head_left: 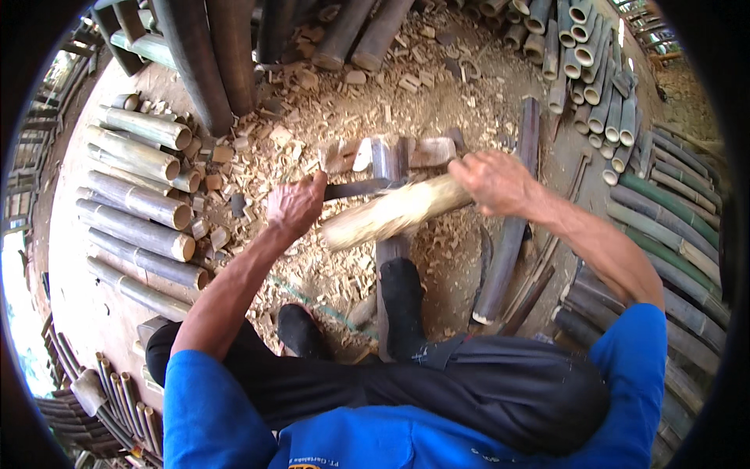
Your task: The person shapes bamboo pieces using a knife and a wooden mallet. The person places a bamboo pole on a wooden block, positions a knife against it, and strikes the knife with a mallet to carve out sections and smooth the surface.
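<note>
My left hand is closed round the handle end of a dark flat blade. The blade reaches right toward a short dark bamboo piece and seems to lie close to it; contact cannot be made out. Gripped near its right end by my right hand, a pale wooden club slants down to the left, smeared by motion, just on my side of the blade. Pale cut pieces flank the bamboo piece on a support. My dark-socked foot rests on a dark wooden beam.
Bamboo chips litter the ground. Cut bamboo lengths lie at the left, with a bamboo stack far right and longer poles right. A dark pole lies beside my right arm. Thick dark posts stand beyond.
</note>
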The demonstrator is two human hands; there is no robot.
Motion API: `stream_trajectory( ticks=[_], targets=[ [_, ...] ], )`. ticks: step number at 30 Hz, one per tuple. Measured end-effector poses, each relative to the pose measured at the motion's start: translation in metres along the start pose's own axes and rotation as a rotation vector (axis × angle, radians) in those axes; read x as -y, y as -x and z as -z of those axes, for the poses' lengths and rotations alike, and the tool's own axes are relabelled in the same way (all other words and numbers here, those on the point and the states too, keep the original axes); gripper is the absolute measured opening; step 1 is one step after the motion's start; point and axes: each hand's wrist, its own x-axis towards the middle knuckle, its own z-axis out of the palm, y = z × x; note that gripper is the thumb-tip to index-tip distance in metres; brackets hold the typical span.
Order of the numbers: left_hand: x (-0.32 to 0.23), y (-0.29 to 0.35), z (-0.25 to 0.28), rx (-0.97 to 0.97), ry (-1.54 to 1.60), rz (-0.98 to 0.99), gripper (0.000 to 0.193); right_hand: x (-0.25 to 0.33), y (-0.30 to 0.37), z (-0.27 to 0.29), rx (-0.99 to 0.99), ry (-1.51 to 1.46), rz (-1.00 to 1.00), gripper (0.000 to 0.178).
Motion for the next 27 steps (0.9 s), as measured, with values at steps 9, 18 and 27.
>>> stream_trajectory(
  ticks=[9, 18, 27],
  targets=[
    [0.013, 0.004, -0.008, -0.149, 0.019, -0.054, 0.017, 0.014, -0.006, 0.008, 0.126, -0.034, -0.075, 0.024],
    [0.007, -0.001, -0.005, -0.223, -0.065, -0.091, 0.014, -0.01, -0.001, 0.0, -0.078, -0.038, 0.025, 0.017],
    [0.004, -0.004, 0.009, -0.128, -0.098, -0.052, 0.011, 0.006, 0.0, 0.013, 0.112, -0.012, -0.039, 0.018]
  ],
)
